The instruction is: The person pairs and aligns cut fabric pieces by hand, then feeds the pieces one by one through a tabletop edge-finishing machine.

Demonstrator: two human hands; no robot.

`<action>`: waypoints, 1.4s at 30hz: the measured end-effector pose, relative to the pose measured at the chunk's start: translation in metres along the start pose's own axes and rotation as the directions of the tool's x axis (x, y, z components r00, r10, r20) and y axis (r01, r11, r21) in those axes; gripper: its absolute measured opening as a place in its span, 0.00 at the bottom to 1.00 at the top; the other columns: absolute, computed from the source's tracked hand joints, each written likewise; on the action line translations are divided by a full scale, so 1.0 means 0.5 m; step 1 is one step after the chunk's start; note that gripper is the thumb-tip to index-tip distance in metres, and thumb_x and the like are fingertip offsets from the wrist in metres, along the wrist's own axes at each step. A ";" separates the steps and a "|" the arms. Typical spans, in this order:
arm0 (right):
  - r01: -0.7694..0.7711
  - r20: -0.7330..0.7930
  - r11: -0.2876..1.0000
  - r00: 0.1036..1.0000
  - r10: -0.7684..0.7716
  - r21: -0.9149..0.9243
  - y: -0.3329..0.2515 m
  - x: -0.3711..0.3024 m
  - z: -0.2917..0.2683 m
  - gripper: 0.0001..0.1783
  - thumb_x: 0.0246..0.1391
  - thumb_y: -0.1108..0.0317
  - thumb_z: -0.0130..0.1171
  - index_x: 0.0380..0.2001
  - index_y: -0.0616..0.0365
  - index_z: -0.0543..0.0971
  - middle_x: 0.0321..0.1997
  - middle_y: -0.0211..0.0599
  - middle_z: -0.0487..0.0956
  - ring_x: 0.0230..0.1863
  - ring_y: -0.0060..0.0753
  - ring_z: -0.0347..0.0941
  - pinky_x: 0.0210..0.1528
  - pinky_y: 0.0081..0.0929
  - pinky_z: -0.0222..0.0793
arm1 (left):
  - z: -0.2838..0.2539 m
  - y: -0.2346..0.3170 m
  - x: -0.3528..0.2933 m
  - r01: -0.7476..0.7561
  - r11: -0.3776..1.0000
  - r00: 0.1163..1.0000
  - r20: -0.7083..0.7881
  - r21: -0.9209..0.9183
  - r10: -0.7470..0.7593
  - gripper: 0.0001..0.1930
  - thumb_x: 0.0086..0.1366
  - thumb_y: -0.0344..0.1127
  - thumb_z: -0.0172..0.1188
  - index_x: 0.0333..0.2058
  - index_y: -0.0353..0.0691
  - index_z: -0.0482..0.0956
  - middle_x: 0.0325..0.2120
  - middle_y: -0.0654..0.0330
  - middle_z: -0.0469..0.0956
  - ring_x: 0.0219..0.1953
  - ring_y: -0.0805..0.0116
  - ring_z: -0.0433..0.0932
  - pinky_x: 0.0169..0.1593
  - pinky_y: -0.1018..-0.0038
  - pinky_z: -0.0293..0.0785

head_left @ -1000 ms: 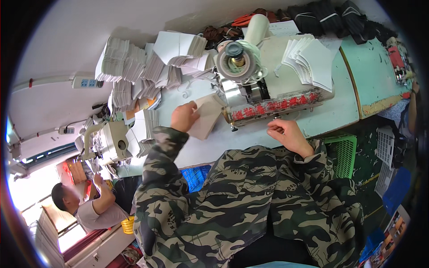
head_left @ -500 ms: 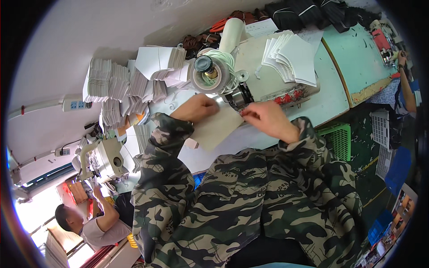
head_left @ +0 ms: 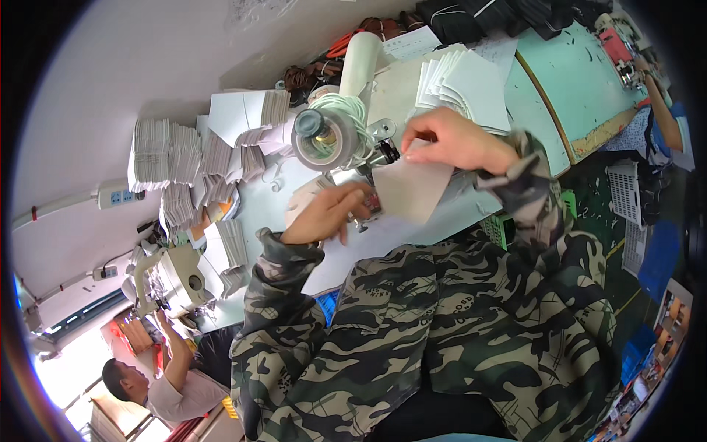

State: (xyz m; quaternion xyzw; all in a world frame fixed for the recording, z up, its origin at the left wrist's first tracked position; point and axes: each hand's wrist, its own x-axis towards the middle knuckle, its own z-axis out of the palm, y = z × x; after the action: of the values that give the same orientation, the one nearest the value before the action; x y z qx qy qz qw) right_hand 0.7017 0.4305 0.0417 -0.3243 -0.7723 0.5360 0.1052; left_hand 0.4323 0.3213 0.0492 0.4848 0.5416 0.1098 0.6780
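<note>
A pale beige sheet point(head_left: 414, 189) hangs from my right hand point(head_left: 460, 141), pinched by its upper edge between thumb and fingers, just right of the machine's dark metal head point(head_left: 384, 152). My left hand point(head_left: 325, 214) is slightly blurred and lies left of the machine's small metal plate point(head_left: 368, 202), palm down. Its fingers stretch to the right with the thumb apart. Another beige piece point(head_left: 303, 193) shows partly behind this hand; whether the fingers touch it is hidden. Above the machine sits a round spool holder point(head_left: 322, 140) with pale green cord point(head_left: 355, 114).
Stacks of white cut sheets point(head_left: 158, 155) stand at the left, and a fanned pile point(head_left: 471, 85) lies at the back right. A white cylinder point(head_left: 361, 59) rises behind the machine. Co-workers sit at lower left point(head_left: 184, 390) and far right point(head_left: 666, 132). A green crate point(head_left: 497, 230) is beside the table.
My right hand has moved up and right with the beige sheet, away from the machine head. My left hand has left that sheet and moved down toward another piece.
</note>
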 end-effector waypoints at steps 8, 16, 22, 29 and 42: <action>-0.300 -0.077 0.867 0.931 0.358 0.398 0.047 -0.078 0.245 0.10 0.56 0.69 0.65 0.36 0.66 0.81 0.28 0.32 0.82 0.26 0.16 0.74 0.28 0.16 0.69 | -0.036 -0.086 0.019 -0.057 0.918 0.984 -0.131 0.393 0.118 0.16 0.70 0.39 0.49 0.35 0.30 0.77 0.23 0.51 0.76 0.27 0.61 0.79 0.31 0.67 0.70; -0.256 -0.113 0.671 0.884 0.454 0.696 0.057 -0.121 0.229 0.12 0.57 0.71 0.64 0.41 0.68 0.80 0.32 0.33 0.82 0.30 0.18 0.76 0.32 0.18 0.72 | -0.037 0.014 0.089 0.009 0.801 0.986 -0.137 0.599 0.091 0.18 0.67 0.44 0.55 0.37 0.30 0.79 0.25 0.46 0.79 0.29 0.51 0.78 0.37 0.61 0.72; 0.059 -0.597 0.959 0.793 0.123 0.276 0.047 -0.187 0.056 0.13 0.55 0.74 0.62 0.45 0.64 0.80 0.37 0.30 0.81 0.35 0.20 0.75 0.38 0.20 0.71 | -0.133 -0.132 0.088 0.053 0.481 0.783 -0.335 0.875 0.523 0.19 0.63 0.49 0.61 0.43 0.41 0.81 0.34 0.50 0.83 0.36 0.47 0.81 0.39 0.57 0.75; -0.189 -0.683 0.819 0.667 -0.297 -0.541 0.063 -0.185 -0.011 0.14 0.49 0.68 0.65 0.41 0.58 0.80 0.37 0.42 0.80 0.39 0.49 0.75 0.41 0.41 0.72 | -0.125 -0.271 0.015 0.215 0.253 0.926 -0.279 0.943 0.254 0.13 0.59 0.45 0.64 0.37 0.43 0.79 0.33 0.54 0.80 0.29 0.52 0.81 0.34 0.57 0.76; -0.091 -0.307 0.965 0.937 0.166 0.245 0.012 -0.129 0.241 0.15 0.53 0.73 0.66 0.43 0.67 0.79 0.35 0.38 0.83 0.34 0.24 0.78 0.40 0.23 0.74 | -0.152 -0.327 -0.039 0.100 0.495 0.846 -0.335 0.863 0.414 0.15 0.56 0.39 0.66 0.42 0.44 0.82 0.35 0.56 0.81 0.39 0.52 0.79 0.44 0.59 0.75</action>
State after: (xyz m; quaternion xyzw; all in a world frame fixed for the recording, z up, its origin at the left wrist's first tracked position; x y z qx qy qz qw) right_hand 0.6920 0.3007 -0.0006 -0.4441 -0.6549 0.5658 0.2318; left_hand 0.2995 0.2663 -0.0609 0.7573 0.6309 0.0142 0.1682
